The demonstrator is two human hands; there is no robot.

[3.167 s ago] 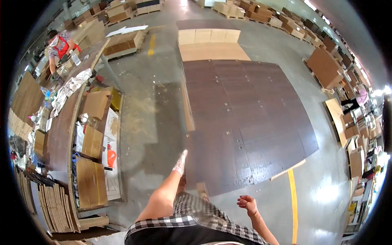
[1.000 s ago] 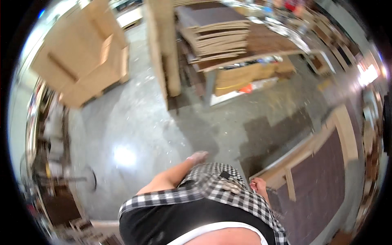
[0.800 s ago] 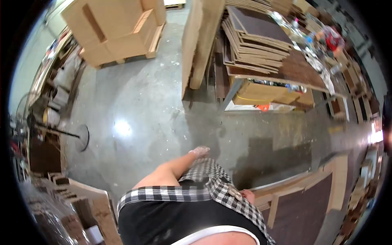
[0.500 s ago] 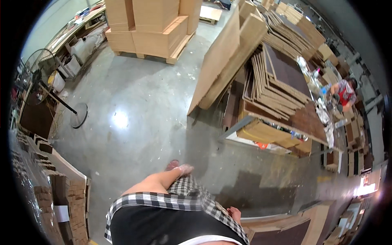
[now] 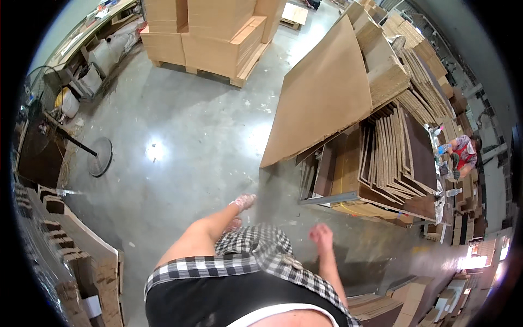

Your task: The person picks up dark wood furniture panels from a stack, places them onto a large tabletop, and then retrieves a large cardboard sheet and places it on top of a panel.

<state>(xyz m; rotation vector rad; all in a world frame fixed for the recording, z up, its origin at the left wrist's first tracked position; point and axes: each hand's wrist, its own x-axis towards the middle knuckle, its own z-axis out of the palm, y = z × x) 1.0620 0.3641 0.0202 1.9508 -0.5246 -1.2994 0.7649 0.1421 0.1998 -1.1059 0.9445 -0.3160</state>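
Observation:
My left hand (image 5: 244, 202) reaches forward over the grey floor, with whitish, glove-like covering on it. Its fingers point ahead and no object shows in it. Out to the right, my right hand (image 5: 321, 234) is bare, slightly blurred and loosely bent, with fingers a little apart and nothing visible in it. Both hands hang in the air, touching nothing. A black-and-white checked cloth (image 5: 256, 240) hangs at my waist between the arms. Nearest ahead on the right is a large brown board (image 5: 321, 92), leaning at a slant against a stack of panels.
Dark-faced panels (image 5: 419, 147) stand on a metal-framed table (image 5: 332, 199) at right. Cardboard boxes (image 5: 212, 54) sit on a pallet ahead. A standing fan (image 5: 101, 155) is at left, near wrapped board stacks (image 5: 98, 240). Another person (image 5: 466, 155) works at far right.
My left hand has swung forward and my right hand has come up and out from my side. The leaning board and table appear nearer and further right.

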